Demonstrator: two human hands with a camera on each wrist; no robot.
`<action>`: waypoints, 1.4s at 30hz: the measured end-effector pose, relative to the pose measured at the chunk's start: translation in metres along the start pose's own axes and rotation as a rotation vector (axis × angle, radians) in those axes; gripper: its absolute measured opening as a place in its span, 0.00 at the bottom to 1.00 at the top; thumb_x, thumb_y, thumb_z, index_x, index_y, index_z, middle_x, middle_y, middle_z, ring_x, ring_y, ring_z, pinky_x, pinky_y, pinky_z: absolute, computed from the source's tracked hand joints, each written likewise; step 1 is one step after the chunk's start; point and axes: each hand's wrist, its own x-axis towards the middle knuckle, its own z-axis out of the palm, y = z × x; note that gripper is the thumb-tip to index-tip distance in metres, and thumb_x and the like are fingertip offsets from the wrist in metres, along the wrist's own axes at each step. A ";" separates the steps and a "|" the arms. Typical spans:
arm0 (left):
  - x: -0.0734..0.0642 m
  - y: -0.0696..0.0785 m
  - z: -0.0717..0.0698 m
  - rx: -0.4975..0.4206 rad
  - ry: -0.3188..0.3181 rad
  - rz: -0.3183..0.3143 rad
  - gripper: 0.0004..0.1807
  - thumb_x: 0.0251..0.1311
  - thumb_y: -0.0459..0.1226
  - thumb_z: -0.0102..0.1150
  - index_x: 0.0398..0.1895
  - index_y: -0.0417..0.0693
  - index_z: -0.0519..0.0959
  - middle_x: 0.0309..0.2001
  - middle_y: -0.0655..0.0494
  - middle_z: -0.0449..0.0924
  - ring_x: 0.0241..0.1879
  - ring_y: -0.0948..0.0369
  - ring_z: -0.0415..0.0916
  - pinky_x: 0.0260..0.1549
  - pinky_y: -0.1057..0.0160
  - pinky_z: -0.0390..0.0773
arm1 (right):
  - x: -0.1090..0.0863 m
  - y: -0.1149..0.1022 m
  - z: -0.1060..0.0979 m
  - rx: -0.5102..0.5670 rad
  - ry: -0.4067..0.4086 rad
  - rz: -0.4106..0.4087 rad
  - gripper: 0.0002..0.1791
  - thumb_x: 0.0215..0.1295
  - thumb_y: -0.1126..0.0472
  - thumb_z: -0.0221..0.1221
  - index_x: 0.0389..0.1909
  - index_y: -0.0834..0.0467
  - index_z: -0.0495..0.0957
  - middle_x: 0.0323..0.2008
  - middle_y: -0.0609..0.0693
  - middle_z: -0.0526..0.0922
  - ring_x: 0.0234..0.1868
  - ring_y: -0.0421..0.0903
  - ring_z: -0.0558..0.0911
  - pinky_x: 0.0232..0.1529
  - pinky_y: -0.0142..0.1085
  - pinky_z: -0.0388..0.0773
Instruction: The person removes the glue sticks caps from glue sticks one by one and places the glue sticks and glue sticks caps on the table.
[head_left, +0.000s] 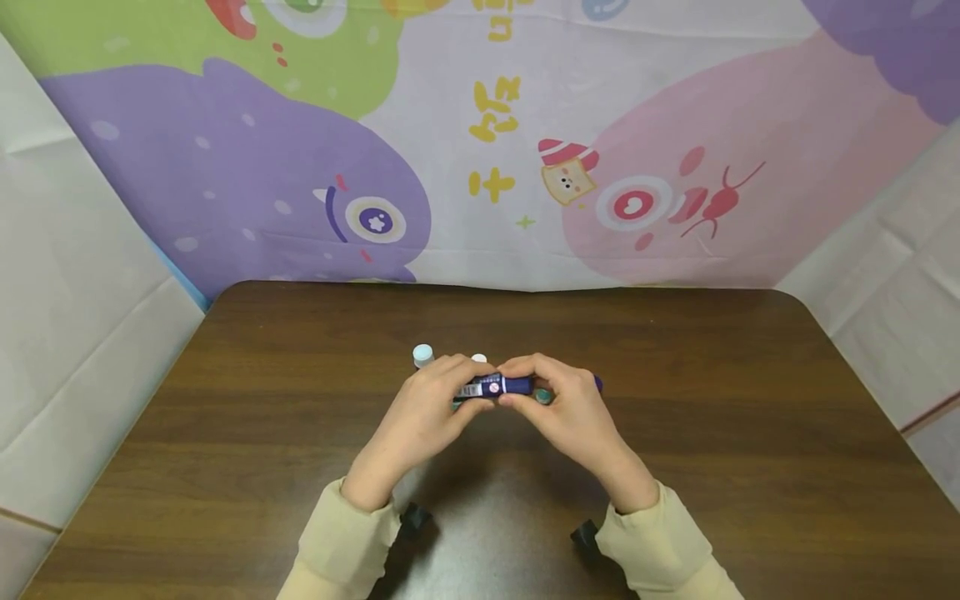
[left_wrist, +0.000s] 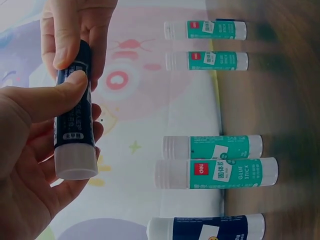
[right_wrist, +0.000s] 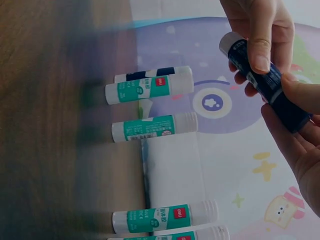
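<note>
Between both hands is a dark blue glue stick [head_left: 491, 387] with a white end [left_wrist: 76, 162], held nearly level above the table. My left hand [head_left: 423, 410] grips its body, with the thumb along one side in the left wrist view. At the opposite, dark blue end, my right hand [head_left: 573, 408] pinches it between thumb and fingers. Behind the hands, several green glue sticks [left_wrist: 232, 173] stand upright with whitish caps, partly hidden in the head view. Another dark blue glue stick [left_wrist: 215, 230] with a white cap stands at the left of that row.
The brown wooden table [head_left: 262, 467] runs back to a cartoon-printed cloth [head_left: 480, 242]. Pale cloth walls [head_left: 82, 333] rise at both sides. A dark blue tip [head_left: 597, 383] shows just past the right hand. Black straps [head_left: 415, 521] hang by the cuffs.
</note>
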 end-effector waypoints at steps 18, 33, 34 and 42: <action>-0.001 0.000 0.000 0.009 -0.033 -0.009 0.16 0.46 0.39 0.68 0.41 0.51 0.79 0.36 0.61 0.79 0.36 0.65 0.74 0.37 0.63 0.76 | 0.001 0.002 -0.007 -0.055 -0.097 0.003 0.11 0.54 0.61 0.63 0.38 0.53 0.74 0.43 0.45 0.81 0.40 0.38 0.81 0.30 0.30 0.77; -0.001 -0.002 -0.001 0.072 0.019 0.014 0.16 0.44 0.39 0.69 0.39 0.52 0.79 0.35 0.62 0.79 0.36 0.64 0.75 0.39 0.62 0.73 | 0.000 0.001 -0.010 -0.049 -0.094 -0.004 0.13 0.54 0.62 0.63 0.40 0.53 0.74 0.45 0.44 0.81 0.42 0.37 0.80 0.37 0.33 0.78; -0.001 -0.002 -0.002 0.078 0.023 0.017 0.16 0.43 0.39 0.69 0.38 0.51 0.79 0.35 0.62 0.79 0.37 0.63 0.75 0.39 0.61 0.72 | 0.000 0.001 -0.010 -0.051 -0.092 -0.005 0.12 0.54 0.62 0.63 0.40 0.53 0.74 0.45 0.44 0.81 0.42 0.37 0.80 0.36 0.33 0.78; -0.001 -0.003 -0.001 0.076 0.037 0.031 0.15 0.42 0.36 0.67 0.37 0.49 0.78 0.33 0.61 0.77 0.35 0.63 0.73 0.38 0.62 0.71 | 0.000 0.000 -0.011 -0.024 -0.086 -0.016 0.13 0.54 0.62 0.62 0.41 0.55 0.74 0.44 0.48 0.81 0.42 0.40 0.81 0.38 0.32 0.78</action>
